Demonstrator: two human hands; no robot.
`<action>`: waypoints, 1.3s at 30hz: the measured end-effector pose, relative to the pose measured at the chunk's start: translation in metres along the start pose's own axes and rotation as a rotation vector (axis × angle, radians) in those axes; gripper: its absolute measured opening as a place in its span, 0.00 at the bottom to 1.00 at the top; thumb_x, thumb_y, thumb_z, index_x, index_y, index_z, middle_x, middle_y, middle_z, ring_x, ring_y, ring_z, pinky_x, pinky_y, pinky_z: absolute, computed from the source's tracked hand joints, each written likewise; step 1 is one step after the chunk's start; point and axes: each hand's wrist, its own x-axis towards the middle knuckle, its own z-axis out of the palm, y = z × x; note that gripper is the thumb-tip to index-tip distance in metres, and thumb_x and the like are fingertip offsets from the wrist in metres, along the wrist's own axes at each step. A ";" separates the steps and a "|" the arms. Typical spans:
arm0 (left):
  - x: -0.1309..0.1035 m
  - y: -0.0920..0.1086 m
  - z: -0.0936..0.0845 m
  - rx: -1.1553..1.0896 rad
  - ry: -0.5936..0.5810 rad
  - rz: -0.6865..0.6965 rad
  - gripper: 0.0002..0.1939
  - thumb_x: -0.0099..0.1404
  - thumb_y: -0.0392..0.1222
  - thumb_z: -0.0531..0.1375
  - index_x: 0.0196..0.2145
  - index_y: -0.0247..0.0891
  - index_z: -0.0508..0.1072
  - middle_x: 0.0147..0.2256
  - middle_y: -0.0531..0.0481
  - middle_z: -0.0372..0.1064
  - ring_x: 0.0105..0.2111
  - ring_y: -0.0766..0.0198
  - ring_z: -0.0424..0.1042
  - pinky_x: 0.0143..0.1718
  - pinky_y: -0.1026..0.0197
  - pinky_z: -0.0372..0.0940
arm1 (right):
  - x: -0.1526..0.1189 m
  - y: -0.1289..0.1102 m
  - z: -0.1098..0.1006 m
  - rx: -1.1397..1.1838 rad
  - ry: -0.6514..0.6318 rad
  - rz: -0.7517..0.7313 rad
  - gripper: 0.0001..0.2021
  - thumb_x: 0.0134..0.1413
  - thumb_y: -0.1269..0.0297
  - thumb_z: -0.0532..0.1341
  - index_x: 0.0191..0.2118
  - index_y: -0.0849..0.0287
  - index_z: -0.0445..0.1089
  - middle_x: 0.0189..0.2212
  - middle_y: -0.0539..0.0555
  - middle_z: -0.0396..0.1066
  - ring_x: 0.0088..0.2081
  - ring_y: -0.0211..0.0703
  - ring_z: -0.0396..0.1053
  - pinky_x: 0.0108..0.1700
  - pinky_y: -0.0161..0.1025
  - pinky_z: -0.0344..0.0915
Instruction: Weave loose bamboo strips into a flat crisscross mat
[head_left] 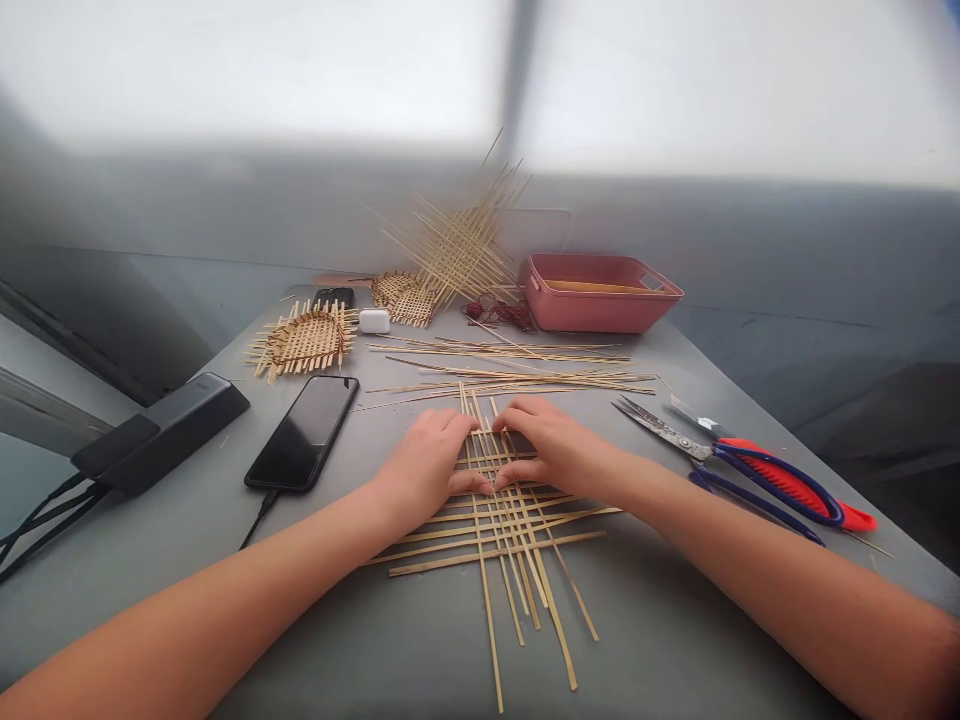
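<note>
A loose lattice of pale bamboo strips (517,535) lies on the grey table, its long ends fanning towards me. My left hand (424,465) rests on its left side, fingers bent, with thumb and forefinger tips gripping strips near the middle. From the right, my right hand (551,447) curls over the same weave, its forefinger at the far strips and its thumb lower down. Both thumb tips nearly meet at the centre of the lattice. The other fingers of each hand are partly hidden. Just beyond the hands lie several loose bamboo strips (540,380).
Scissors (705,450) and a red-handled knife (795,470) lie right. Left are a phone (304,435) with its cable and a black power bank (165,430). Behind stand a pink basket (600,310), finished woven pieces (306,340), a white earphone case (374,321) and a larger lattice (465,245).
</note>
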 end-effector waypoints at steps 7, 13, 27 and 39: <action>0.003 -0.002 -0.001 -0.041 -0.051 0.004 0.27 0.52 0.54 0.68 0.46 0.38 0.73 0.41 0.45 0.68 0.44 0.52 0.66 0.48 0.52 0.63 | 0.002 -0.005 0.000 0.039 -0.039 0.074 0.22 0.42 0.52 0.71 0.40 0.59 0.68 0.39 0.55 0.64 0.44 0.49 0.62 0.45 0.42 0.62; 0.003 0.000 -0.001 -0.051 -0.074 -0.020 0.23 0.53 0.51 0.68 0.43 0.36 0.74 0.39 0.45 0.68 0.43 0.54 0.65 0.46 0.53 0.63 | 0.003 -0.008 0.002 0.059 -0.034 0.124 0.18 0.41 0.55 0.72 0.34 0.58 0.67 0.34 0.52 0.64 0.40 0.47 0.62 0.41 0.39 0.60; 0.003 0.004 -0.002 -0.048 -0.101 -0.025 0.16 0.55 0.48 0.68 0.38 0.38 0.75 0.37 0.48 0.70 0.41 0.57 0.65 0.44 0.57 0.61 | 0.002 -0.014 0.005 0.085 -0.027 0.162 0.14 0.42 0.67 0.72 0.26 0.59 0.64 0.28 0.47 0.60 0.32 0.40 0.59 0.33 0.34 0.55; 0.002 -0.003 -0.066 0.099 0.035 -0.026 0.10 0.67 0.37 0.51 0.43 0.37 0.70 0.44 0.44 0.70 0.47 0.56 0.66 0.51 0.54 0.58 | 0.000 -0.015 0.001 0.113 -0.052 0.147 0.15 0.43 0.63 0.72 0.29 0.59 0.64 0.29 0.48 0.62 0.34 0.41 0.60 0.34 0.35 0.56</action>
